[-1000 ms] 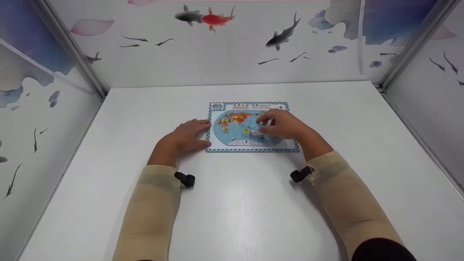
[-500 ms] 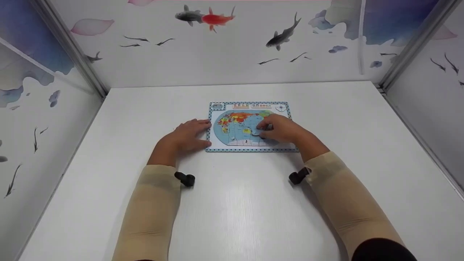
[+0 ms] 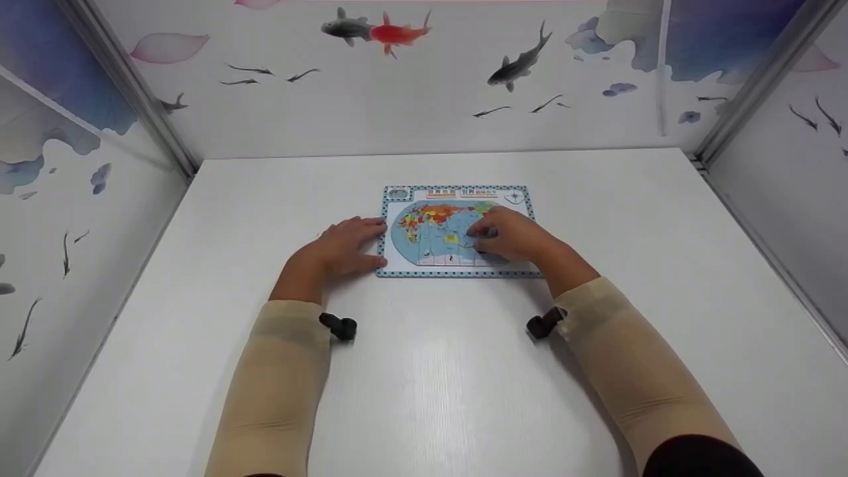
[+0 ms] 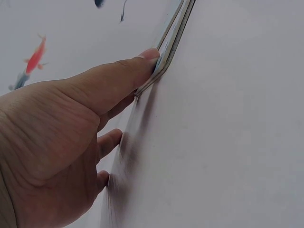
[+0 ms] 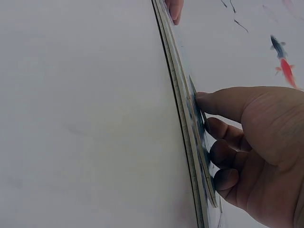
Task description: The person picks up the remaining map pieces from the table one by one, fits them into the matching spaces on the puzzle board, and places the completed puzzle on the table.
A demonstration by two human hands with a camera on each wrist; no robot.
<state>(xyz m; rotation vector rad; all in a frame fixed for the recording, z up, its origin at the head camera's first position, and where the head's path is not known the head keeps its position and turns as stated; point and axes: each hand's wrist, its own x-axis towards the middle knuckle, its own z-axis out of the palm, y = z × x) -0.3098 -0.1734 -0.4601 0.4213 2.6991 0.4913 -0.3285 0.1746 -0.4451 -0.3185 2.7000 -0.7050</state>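
A world-map jigsaw puzzle board (image 3: 424,273) with a blue dotted border lies on the white table. My left hand (image 3: 344,247) rests at its left edge, fingers extended; the thumb (image 4: 151,56) touches the board's edge in the left wrist view. Over the right half of the map, my right hand (image 3: 515,235) pinches a puzzle piece (image 5: 193,86) between thumb and fingers. The right wrist view shows this thin piece slightly tilted against the map surface. My right hand covers part of the map's right side, and most of the piece is hidden behind the fingers.
White table (image 3: 424,371) surrounds the board. Panels printed with fish (image 3: 401,34) stand at the back and both sides. A small black camera (image 3: 339,326) sits at the left wrist, and another black camera (image 3: 546,323) at the right wrist.
My right hand has come down and slightly toward me with the puzzle piece, now low against the map; the compass at the upper right is uncovered. The left hand stays in place.
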